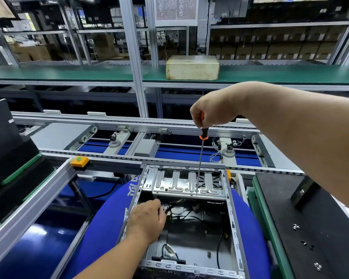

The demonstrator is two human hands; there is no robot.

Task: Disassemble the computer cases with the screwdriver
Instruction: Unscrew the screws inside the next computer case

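An open grey metal computer case [233, 222] lies on a blue round cushion [107, 220] in front of me. Black cables run across its floor. A ribbed metal drive bracket [177, 186] spans its far end. My right hand [212, 112] grips the orange-and-black handle of a long screwdriver [199, 158], held nearly upright with its tip down on the bracket. My left hand [147, 218] rests over the case's left wall, its fingers curled down inside near the cables; what they touch is hidden.
Several loose screws [296, 227] lie on a black mat [290, 208] at the right. A conveyor frame with an orange button box [79, 161] runs behind the case. A dark case [6, 150] stands at the left. A cardboard box [192, 67] sits on the green shelf.
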